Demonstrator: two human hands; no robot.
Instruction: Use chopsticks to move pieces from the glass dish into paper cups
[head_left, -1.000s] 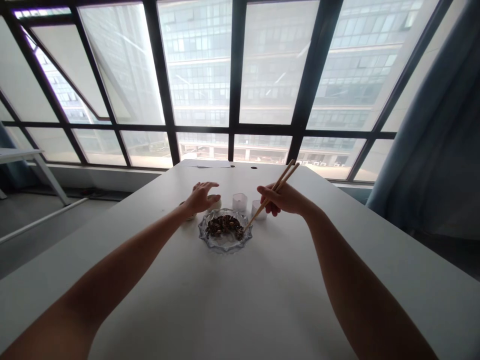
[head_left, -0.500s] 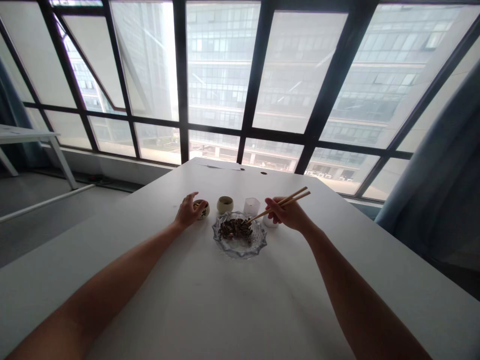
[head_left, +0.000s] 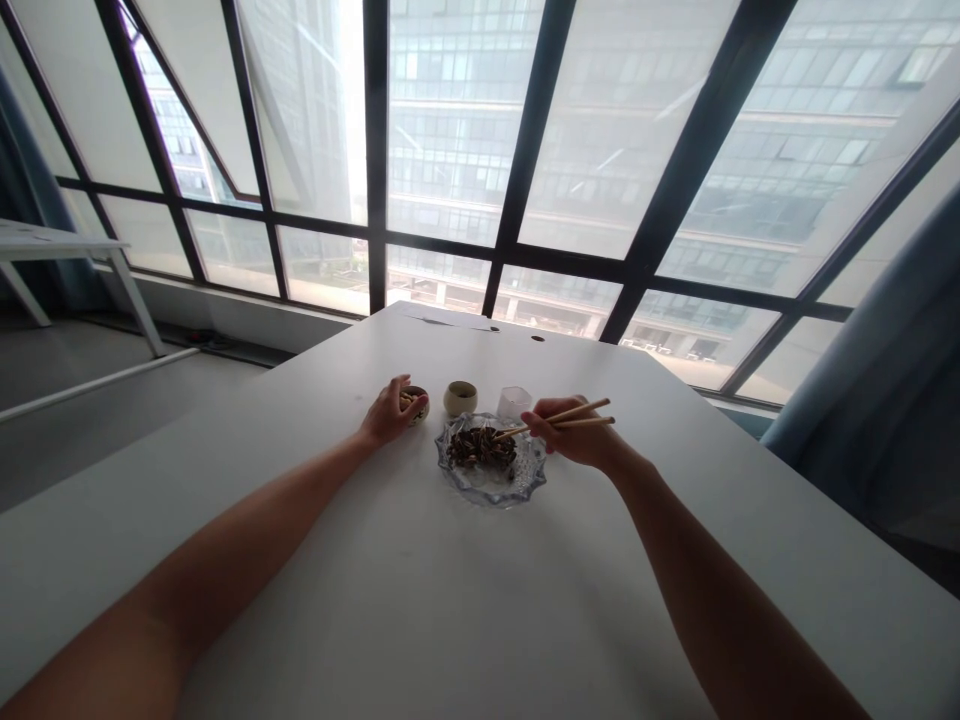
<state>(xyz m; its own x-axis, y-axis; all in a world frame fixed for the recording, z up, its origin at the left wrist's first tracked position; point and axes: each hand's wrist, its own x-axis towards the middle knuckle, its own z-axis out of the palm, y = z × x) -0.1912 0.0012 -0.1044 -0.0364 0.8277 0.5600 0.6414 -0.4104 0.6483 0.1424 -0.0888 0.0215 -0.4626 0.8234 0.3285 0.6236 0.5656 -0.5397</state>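
Observation:
My left hand [head_left: 390, 410] is wrapped round the side of a small cup [head_left: 421, 412] that has pale pieces in it. My right hand [head_left: 566, 430] grips a pair of wooden chopsticks [head_left: 583, 421]. Their tips reach into a heap of dark, slender pieces [head_left: 480, 450] in a clear glass dish [head_left: 491, 495] with a scalloped rim. Just behind the dish stand a pale green cup [head_left: 460, 402] and a translucent white cup [head_left: 514, 401].
The white table [head_left: 465, 600] stretches toward large windows. Flat paper [head_left: 442, 318] and two dark round spots lie near its far edge. Another white table [head_left: 60, 245] stands at the left, and a blue curtain [head_left: 862, 350] hangs at the right.
The view has shifted, so the table things appear a little higher and farther right. The left cup's opening shows more tipped toward me. The chopsticks lie flatter and their rear ends are farther apart.

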